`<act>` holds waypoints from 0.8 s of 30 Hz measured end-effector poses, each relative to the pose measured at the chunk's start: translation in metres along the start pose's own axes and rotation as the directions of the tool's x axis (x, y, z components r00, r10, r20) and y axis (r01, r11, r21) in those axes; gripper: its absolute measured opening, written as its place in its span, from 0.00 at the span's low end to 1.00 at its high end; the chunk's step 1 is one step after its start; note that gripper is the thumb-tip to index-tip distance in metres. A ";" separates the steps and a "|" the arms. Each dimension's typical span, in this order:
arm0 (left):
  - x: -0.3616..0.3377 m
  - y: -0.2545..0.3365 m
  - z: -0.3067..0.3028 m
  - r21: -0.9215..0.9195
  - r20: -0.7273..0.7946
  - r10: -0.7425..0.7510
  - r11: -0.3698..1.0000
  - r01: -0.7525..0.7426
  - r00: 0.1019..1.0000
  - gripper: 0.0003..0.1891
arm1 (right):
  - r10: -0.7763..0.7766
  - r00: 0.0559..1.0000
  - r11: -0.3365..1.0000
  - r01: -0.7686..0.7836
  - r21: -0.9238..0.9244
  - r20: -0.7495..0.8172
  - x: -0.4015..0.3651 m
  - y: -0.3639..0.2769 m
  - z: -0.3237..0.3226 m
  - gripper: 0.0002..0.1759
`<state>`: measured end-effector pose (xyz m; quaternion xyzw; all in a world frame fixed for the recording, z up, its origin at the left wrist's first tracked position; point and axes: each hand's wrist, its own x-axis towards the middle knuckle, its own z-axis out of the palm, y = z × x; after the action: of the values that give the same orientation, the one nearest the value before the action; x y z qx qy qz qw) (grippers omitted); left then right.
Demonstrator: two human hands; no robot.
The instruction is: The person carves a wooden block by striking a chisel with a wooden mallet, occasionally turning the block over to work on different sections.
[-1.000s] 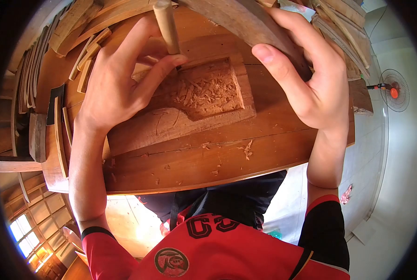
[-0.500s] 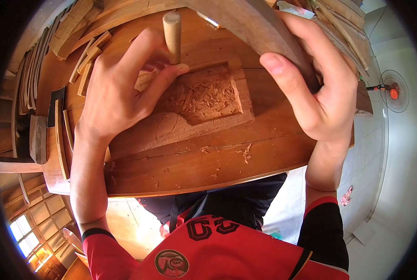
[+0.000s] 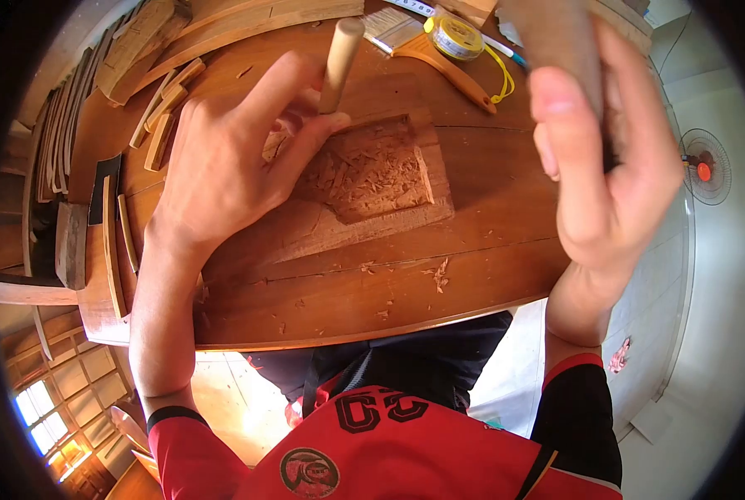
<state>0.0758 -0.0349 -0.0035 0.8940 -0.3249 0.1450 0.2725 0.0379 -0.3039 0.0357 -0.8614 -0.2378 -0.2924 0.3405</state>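
Observation:
My left hand [image 3: 218, 171] is closed round a chisel [image 3: 341, 65] with a round pale wooden handle. The handle stands slightly tilted above my thumb, and its blade is hidden behind my fingers. Beneath lies a brown wooden workpiece [image 3: 441, 179] with a rectangular recess cut into it. Curled wood shavings [image 3: 368, 171] litter the recess. My right hand [image 3: 610, 167], to the right of the workpiece and raised over the table, grips a thick wooden club [image 3: 556, 37], blurred by motion and cut off by the top edge.
At the back of the wooden table [image 3: 489, 242] lie a flat brush [image 3: 439, 67], a yellow tape measure [image 3: 457, 37] and a pen. Wood strips [image 3: 110, 250] and offcuts [image 3: 165, 108] lie on the left. A fan [image 3: 704, 167] stands beyond the right side.
My right hand has swung right with the wooden club, uncovering the brush and tape measure. My left hand and the chisel have shifted slightly right, with the handle leaning more to the right.

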 end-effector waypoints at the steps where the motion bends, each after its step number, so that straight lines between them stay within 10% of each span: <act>1: -0.001 0.001 0.000 0.002 -0.001 -0.009 1.000 0.009 1.000 0.15 | 0.015 0.999 0.995 -0.010 -0.102 0.045 0.000 -0.005 -0.001 0.20; 3: 0.001 0.004 0.001 0.007 -0.007 -0.013 1.000 0.013 1.000 0.14 | -0.070 0.981 0.978 0.104 -0.181 0.182 0.007 -0.002 -0.001 0.20; 6: 0.002 0.003 0.002 0.002 -0.024 -0.021 1.000 0.021 0.999 0.14 | 0.180 0.983 0.975 -0.181 0.132 0.018 -0.001 -0.005 -0.004 0.19; 9: 0.003 0.001 0.007 -0.038 -0.079 -0.019 0.999 0.016 0.997 0.14 | -0.047 0.987 0.981 0.074 -0.180 0.151 0.004 0.000 0.005 0.18; 13: 0.001 -0.002 0.010 -0.062 -0.091 -0.059 0.997 0.054 0.994 0.15 | 0.158 0.987 0.979 -0.157 0.133 0.002 0.002 0.001 0.007 0.18; 19: 0.002 0.000 0.014 -0.064 -0.120 -0.119 0.992 0.112 0.986 0.15 | -0.162 0.985 0.986 0.159 -0.054 -0.063 0.013 0.003 0.018 0.18; 24: 0.001 0.007 0.009 0.014 -0.047 -0.111 0.994 0.112 0.993 0.17 | -0.018 0.994 1.000 0.017 0.016 0.106 0.006 0.003 0.015 0.17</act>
<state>0.0725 -0.0448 -0.0075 0.9093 -0.2668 0.1528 0.2803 0.0494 -0.2940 0.0295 -0.8710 -0.2653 -0.2474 0.3312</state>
